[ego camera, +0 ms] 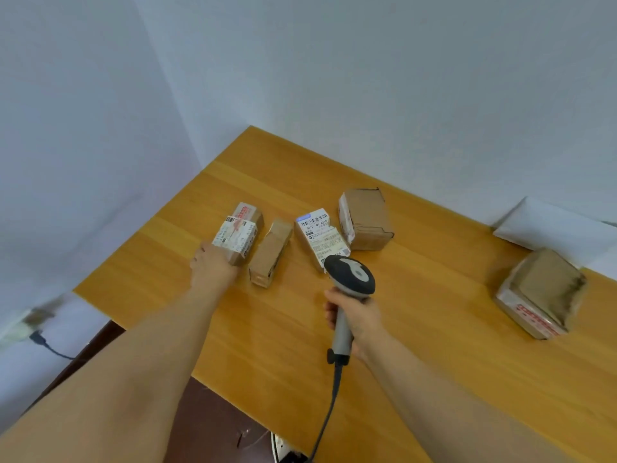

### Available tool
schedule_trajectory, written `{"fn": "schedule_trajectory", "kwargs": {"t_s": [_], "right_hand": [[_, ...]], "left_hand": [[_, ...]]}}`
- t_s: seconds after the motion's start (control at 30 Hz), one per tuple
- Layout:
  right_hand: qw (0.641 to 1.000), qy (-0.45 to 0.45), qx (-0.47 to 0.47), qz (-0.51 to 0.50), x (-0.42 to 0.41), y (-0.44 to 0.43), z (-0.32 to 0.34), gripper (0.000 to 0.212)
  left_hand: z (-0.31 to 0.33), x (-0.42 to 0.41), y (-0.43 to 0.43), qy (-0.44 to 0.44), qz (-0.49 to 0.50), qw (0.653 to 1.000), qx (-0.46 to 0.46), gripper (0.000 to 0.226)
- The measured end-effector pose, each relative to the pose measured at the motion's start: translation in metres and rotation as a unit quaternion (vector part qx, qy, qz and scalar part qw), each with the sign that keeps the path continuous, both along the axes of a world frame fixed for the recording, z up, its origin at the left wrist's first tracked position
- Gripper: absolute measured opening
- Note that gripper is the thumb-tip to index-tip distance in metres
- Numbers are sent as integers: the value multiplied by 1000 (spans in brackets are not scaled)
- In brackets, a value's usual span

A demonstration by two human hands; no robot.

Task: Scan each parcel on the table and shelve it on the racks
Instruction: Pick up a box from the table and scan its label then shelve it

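My left hand [213, 262] grips the near end of a labelled parcel [237, 232], arm stretched forward. My right hand [355, 317] wraps the scanner [350, 275] handle, its head levelled ahead. I seem to be picking up a parcel to scan; next, its barcode must face the scanner. A plain parcel [270, 253] lies between my hands on the table [283, 345].

Small parcel-handling room, plain wooden table [417, 362] against bare white walls [367, 78], taped cardboard parcels [365, 218] bearing printed shipping labels [322, 235], corded barcode scanner [350, 275] in use
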State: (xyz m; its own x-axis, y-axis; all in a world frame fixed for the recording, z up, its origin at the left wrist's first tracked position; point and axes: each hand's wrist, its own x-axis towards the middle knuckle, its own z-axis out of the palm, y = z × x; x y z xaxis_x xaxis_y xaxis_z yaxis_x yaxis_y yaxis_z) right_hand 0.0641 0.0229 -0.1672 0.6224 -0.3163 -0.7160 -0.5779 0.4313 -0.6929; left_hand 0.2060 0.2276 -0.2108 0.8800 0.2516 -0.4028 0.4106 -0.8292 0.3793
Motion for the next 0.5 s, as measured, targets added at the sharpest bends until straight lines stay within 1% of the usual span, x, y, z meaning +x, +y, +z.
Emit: {"fn": "schedule_trajectory", "kwargs": {"t_s": [0.1,0.23,0.33,0.43,0.5], "right_hand": [[1000,-5,-4,8,0,4,4,11],[998,-43,3,36,-1,9,20,11],[995,-82,11,50,-4,7,40,14],[992,-115,33,30,-8,-5,63,13],[990,-129,56,-4,-10,-17,77,9]], "left_hand": [[10,-6,9,-39,6,999,-13,82],[46,-23,4,-136,7,989,-62,88],[76,-42,-9,-209,-31,972,-97,88],[102,-61,-32,-244,-85,958,-124,85],[116,-71,-49,-241,-102,953,-151,85]]}}
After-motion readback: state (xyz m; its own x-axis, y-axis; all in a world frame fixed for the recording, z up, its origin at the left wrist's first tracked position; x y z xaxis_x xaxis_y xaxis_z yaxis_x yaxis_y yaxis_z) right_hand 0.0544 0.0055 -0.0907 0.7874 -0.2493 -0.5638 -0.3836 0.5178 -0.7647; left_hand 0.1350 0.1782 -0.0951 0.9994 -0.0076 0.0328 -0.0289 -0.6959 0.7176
